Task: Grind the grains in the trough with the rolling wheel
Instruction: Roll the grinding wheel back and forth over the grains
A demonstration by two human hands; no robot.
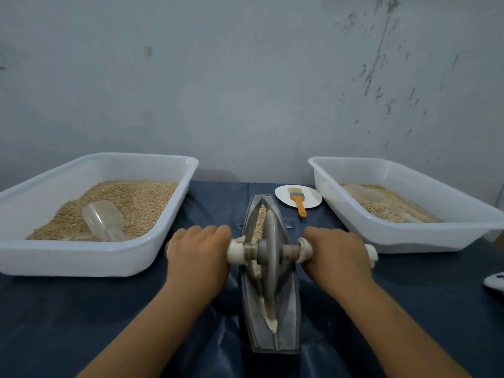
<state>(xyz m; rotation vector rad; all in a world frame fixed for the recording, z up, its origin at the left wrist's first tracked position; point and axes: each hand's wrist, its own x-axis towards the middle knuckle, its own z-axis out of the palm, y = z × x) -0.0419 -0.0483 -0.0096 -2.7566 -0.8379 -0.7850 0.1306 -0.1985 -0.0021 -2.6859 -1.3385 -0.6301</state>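
1. Here, the trough point(272, 317) lies lengthwise on the dark cloth point(95, 317), unclamped — a skewed push may slide or tip it.
2. The rolling wheel point(268, 257) stands mid-trough; left hand point(197, 253) and right hand point(336, 253) each grip a handle end. Uneven pressure could ride the wheel over the rim.
3. Grains point(261, 219) sit ahead of the wheel — a fast stroke may spill them.

The wheel point(268, 246) stands in the trough point(272, 309) between the left hand point(199, 249) and right hand point(336, 251); one tub point(90, 257) lies left of the left hand, another tub point(425, 236) right of the right hand.
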